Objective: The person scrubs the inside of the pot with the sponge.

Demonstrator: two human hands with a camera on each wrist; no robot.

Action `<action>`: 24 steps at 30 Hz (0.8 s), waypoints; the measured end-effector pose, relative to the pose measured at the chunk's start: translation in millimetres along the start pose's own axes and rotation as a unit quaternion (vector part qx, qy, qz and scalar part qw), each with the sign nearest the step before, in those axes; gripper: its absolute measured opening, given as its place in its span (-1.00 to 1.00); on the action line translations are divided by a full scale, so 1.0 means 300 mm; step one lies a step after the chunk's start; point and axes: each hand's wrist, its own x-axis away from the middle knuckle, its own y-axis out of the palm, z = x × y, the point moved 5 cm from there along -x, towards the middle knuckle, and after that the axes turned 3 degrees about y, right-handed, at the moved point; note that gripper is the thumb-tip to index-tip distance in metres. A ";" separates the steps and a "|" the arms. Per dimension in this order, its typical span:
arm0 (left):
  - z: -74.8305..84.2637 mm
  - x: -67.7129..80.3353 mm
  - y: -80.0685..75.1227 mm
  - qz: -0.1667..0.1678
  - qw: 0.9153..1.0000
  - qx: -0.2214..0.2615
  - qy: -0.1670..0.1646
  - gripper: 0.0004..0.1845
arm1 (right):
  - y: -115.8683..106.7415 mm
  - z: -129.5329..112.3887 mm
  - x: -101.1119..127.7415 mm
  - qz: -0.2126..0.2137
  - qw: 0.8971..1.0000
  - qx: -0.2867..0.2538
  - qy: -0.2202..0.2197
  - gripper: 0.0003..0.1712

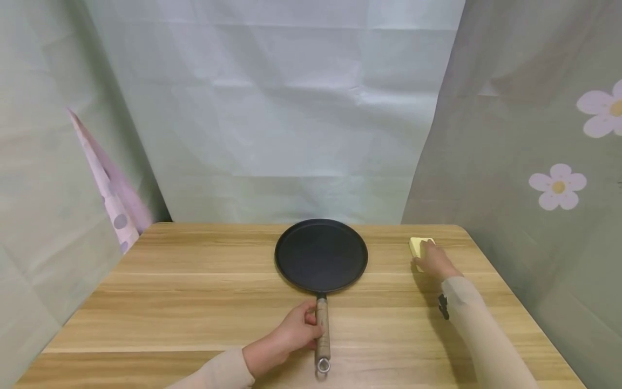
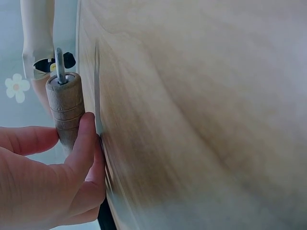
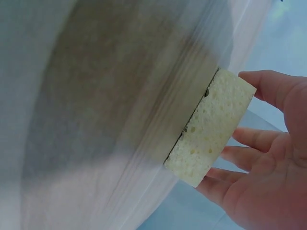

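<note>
My left hand curls its grip round the wooden handle of the black crepe pan, centre frame on the worktop. My right hand, fingers loosely spread, touches the yellow sponge at right.

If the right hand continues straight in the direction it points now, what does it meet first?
The sponge. The right hand already reaches over it, fingers open around it in the wrist view; whether they touch it is unclear.
</note>
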 end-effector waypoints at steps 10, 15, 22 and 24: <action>0.004 0.002 0.002 -0.008 1.000 0.007 -0.004 -0.33 | 0.001 0.001 -0.003 0.035 0.999 0.008 -0.001 -0.49; 0.006 0.002 0.001 -0.012 1.000 -0.006 -0.007 -0.34 | 0.006 0.007 0.002 0.034 0.999 -0.005 0.018 -0.35; 0.008 0.001 0.000 -0.011 1.000 -0.012 -0.008 -0.35 | 0.003 -0.013 0.006 0.052 0.998 -0.024 0.002 -0.38; 0.007 0.000 -0.001 -0.012 1.000 -0.011 -0.008 -0.35 | 0.002 -0.020 0.006 0.058 0.998 -0.032 -0.003 -0.39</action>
